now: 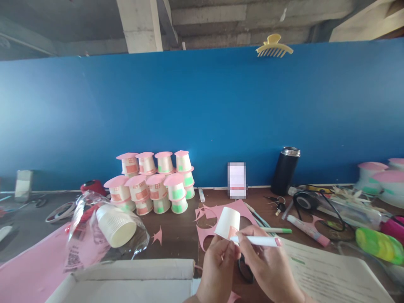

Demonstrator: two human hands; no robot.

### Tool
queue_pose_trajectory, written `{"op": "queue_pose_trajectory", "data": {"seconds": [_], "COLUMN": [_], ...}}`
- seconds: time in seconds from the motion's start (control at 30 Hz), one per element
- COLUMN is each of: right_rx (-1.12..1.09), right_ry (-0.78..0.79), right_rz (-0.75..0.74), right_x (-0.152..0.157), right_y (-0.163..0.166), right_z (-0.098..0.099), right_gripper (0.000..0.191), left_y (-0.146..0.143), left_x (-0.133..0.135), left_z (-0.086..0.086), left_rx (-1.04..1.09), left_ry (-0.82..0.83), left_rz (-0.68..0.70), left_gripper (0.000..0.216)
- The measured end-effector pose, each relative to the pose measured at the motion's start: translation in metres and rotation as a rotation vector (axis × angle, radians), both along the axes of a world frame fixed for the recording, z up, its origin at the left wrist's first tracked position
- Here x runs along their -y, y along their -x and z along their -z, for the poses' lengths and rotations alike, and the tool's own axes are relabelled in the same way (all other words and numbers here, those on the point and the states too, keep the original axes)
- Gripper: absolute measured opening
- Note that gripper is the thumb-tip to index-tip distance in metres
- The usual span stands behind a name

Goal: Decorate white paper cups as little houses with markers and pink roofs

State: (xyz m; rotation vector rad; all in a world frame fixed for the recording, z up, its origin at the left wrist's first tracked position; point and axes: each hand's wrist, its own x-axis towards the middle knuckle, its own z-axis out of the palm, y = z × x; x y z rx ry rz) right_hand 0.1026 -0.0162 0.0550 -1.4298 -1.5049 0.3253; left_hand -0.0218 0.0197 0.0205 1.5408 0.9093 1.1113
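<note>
A white paper cup (227, 219) is held upside down and tilted by my left hand (217, 267), whose fingers close round its lower rim. Pinched in my right hand (263, 261) is a white marker (260, 240) with a pink end, its tip against the cup near a pinkish patch. Below and behind the cup lies pink paper (206, 229) with round holes cut from it. A green-ended marker (279, 230) rests just beyond my right hand. Scissors, mostly hidden, show a dark handle (245, 271) between my wrists.
Stacked cups with pink paper tops (147, 187) stand at the back left. A bag of nested cups (116, 227) lies before them, beside a white box (132, 277). At right are a black bottle (285, 170), a glue tube (307, 230) and a printed sheet (334, 269).
</note>
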Motion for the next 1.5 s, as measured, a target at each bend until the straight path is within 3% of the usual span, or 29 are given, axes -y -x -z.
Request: {"op": "queue_pose_trajectory", "data": {"seconds": [0.27,0.53,0.93,1.27,1.5], "right_rx": [-0.100,0.048,0.067,0.067,0.115], "right_ry": [-0.122,-0.159,-0.117,-0.120,-0.118], "right_rz": [0.055,0.103,0.119,0.138,0.085], "right_x": [-0.002,-0.003,-0.004,-0.003,-0.005], "right_y": [-0.002,-0.003,-0.003,-0.003,-0.001], "right_z": [0.006,0.004,0.004,0.003,0.005], "right_gripper": [0.018,0.017,0.019,0.020,0.019], "left_y": [0.000,-0.003,-0.003,-0.002,-0.002], "left_x": [-0.010,-0.007,-0.005,-0.008,-0.010], "left_z": [0.012,0.013,0.009,0.014,0.009], "left_rx": [0.250,0.157,0.144,0.319,0.461], "left_ry": [0.225,0.161,0.143,0.280,0.393], "left_rz": [0.094,0.045,0.028,0.108,0.166], "left_gripper": [0.045,0.041,0.040,0.039,0.039]}}
